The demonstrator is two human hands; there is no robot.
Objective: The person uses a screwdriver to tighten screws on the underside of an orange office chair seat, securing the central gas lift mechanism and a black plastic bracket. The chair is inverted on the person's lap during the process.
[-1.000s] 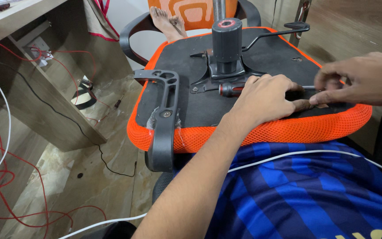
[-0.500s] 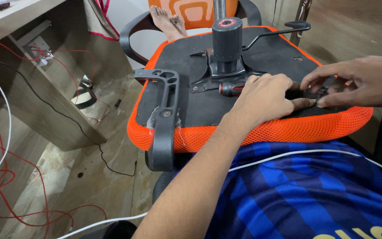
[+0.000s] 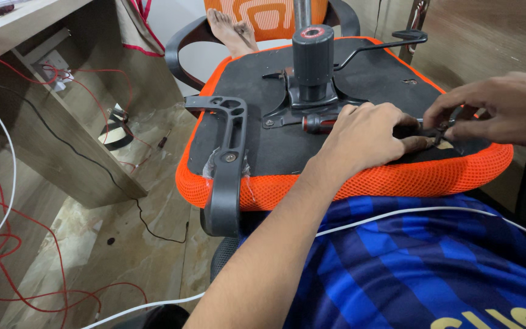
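Upturned chair seat (image 3: 275, 146), both hands (image 3: 369, 137) w/ screwdriver (image 3: 319, 123).

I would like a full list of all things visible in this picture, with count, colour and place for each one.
chair seat: 1, black underside with orange mesh edge, upside down on the person's lap
armrest: 1, black, on the seat's left edge
gas cylinder: 1, black with red ring on top, upright at the seat's middle
lever: 1, black, reaching right from the cylinder
screwdriver: 1, black and red handle, under the left hand
second chair: 1, orange and black, behind, with a bare foot on it
desk: 1, wood, at left
wires: several, red, white, black, on the floor
left hand: 1, flat on the seat
right hand: 1, fingers pinching a small dark part
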